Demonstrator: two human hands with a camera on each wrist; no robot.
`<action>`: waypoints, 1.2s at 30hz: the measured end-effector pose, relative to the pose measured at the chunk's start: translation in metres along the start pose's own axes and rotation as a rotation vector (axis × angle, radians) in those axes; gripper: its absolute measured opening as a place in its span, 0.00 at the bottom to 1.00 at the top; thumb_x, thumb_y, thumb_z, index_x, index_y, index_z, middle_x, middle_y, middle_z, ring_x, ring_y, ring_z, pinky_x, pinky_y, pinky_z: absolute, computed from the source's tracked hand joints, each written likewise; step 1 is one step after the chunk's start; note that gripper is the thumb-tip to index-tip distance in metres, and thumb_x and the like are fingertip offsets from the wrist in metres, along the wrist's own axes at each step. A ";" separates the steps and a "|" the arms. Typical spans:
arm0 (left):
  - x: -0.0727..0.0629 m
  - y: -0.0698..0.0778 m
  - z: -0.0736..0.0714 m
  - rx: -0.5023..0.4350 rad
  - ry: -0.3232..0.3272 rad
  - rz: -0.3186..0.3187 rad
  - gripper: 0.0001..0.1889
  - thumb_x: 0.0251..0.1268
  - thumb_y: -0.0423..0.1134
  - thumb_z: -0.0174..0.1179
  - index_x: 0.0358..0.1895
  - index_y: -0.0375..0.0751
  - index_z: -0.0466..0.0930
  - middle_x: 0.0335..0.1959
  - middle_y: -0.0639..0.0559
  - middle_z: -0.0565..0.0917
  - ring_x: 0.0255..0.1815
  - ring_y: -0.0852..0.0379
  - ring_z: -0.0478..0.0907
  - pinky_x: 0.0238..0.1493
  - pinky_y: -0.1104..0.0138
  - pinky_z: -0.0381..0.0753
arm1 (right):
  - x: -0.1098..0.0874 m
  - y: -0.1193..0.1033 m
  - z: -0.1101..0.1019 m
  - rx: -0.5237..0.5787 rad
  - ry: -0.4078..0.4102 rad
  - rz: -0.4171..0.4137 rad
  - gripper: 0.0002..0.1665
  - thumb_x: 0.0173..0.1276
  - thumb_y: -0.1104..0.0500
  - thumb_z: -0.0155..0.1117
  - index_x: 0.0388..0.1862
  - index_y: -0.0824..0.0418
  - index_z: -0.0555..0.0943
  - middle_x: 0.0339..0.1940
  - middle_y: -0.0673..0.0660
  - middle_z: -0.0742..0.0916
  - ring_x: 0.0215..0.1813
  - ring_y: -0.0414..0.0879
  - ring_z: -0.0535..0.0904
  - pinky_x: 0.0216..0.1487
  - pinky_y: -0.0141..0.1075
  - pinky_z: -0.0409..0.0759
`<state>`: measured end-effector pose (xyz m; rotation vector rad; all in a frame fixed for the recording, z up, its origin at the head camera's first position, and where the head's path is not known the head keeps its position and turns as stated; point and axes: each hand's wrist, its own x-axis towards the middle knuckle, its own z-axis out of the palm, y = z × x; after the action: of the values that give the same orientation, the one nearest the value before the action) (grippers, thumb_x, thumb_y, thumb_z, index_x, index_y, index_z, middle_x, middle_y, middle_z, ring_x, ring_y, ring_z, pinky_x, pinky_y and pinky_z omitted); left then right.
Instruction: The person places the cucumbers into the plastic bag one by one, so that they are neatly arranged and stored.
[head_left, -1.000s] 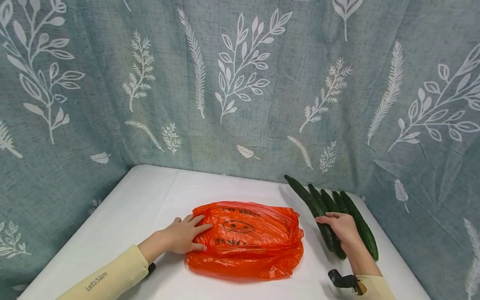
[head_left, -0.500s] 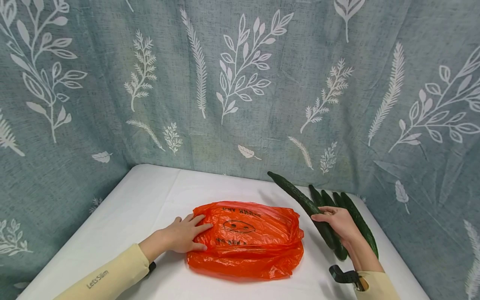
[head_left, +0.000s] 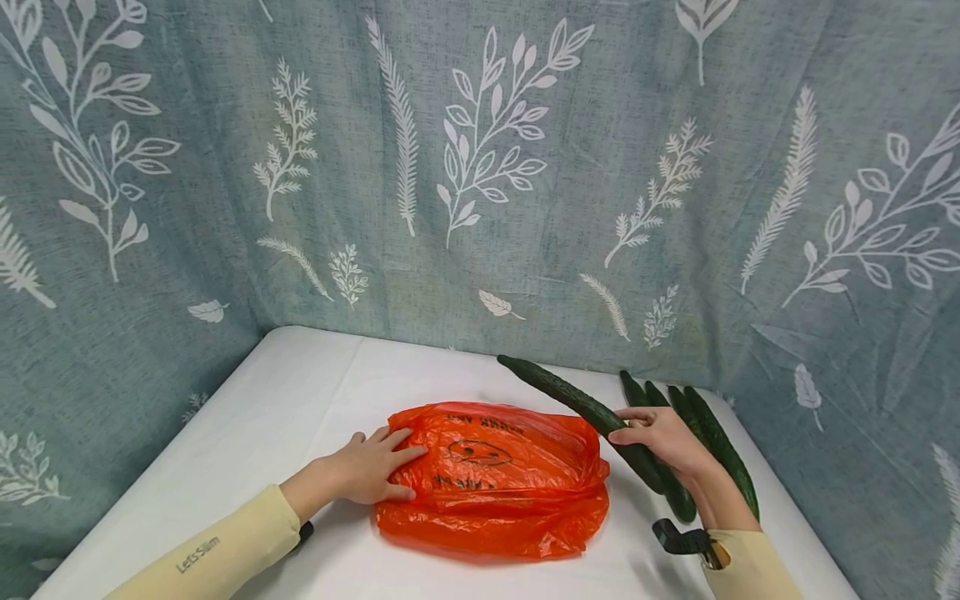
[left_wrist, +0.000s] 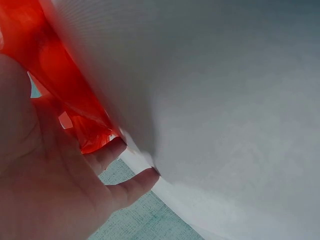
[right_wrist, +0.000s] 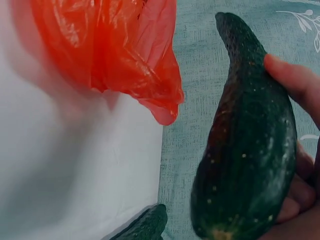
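Note:
In the head view a red plastic bag (head_left: 487,475) with black print lies puffed up on the white table. My left hand (head_left: 371,468) rests on its left end, fingers spread and fairly straight. The left wrist view shows that hand (left_wrist: 65,170) beside the red film, two fingertips right at the white tabletop. My right hand (head_left: 667,437) pinches a long dark green cucumber (head_left: 573,398) near its middle, thumb on the near side. This cucumber (right_wrist: 245,145) slants up to the left, its far end behind the bag's right part in the head view.
Several more cucumbers (head_left: 723,442) lie side by side along the table's right edge, partly behind my right hand. The white table (head_left: 315,392) ends at a grey-green leaf-patterned curtain (head_left: 420,183) at the back and sides.
My right hand has drawn its cucumber away from the others, to the left, and the cucumber's far end has swung left toward the bag. My left hand and the bag stay put.

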<state>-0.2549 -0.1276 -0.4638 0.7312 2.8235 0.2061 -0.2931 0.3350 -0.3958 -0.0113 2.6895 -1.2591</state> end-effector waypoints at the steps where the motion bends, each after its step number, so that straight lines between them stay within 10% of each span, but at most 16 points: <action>1: 0.000 0.000 0.000 0.000 -0.001 0.001 0.40 0.64 0.69 0.57 0.77 0.60 0.64 0.80 0.45 0.58 0.79 0.36 0.54 0.69 0.35 0.59 | 0.001 -0.001 0.001 -0.002 -0.007 -0.012 0.39 0.61 0.49 0.75 0.67 0.67 0.76 0.53 0.61 0.88 0.51 0.51 0.83 0.53 0.57 0.80; 9: 0.000 0.000 0.000 0.014 0.002 0.000 0.40 0.64 0.69 0.57 0.77 0.60 0.64 0.80 0.45 0.59 0.79 0.36 0.55 0.68 0.35 0.61 | 0.010 -0.007 0.008 0.025 -0.099 -0.135 0.34 0.59 0.57 0.76 0.63 0.68 0.79 0.17 0.47 0.63 0.22 0.42 0.60 0.26 0.35 0.65; 29: 0.000 0.001 -0.002 0.019 0.016 0.004 0.40 0.65 0.69 0.57 0.77 0.59 0.64 0.80 0.45 0.59 0.79 0.36 0.55 0.69 0.35 0.61 | 0.040 -0.030 0.036 -0.045 -0.302 -0.243 0.32 0.58 0.56 0.76 0.62 0.65 0.81 0.15 0.47 0.63 0.21 0.42 0.54 0.40 0.41 0.70; 36: -0.002 0.002 -0.002 0.019 0.009 0.001 0.40 0.65 0.69 0.57 0.77 0.59 0.64 0.80 0.45 0.59 0.79 0.37 0.56 0.69 0.35 0.61 | 0.048 -0.032 0.049 -0.068 -0.327 -0.234 0.30 0.56 0.57 0.78 0.59 0.62 0.85 0.24 0.46 0.76 0.32 0.43 0.68 0.35 0.38 0.70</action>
<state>-0.2528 -0.1266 -0.4610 0.7371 2.8373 0.1830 -0.3347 0.2736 -0.4095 -0.5089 2.4947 -1.1088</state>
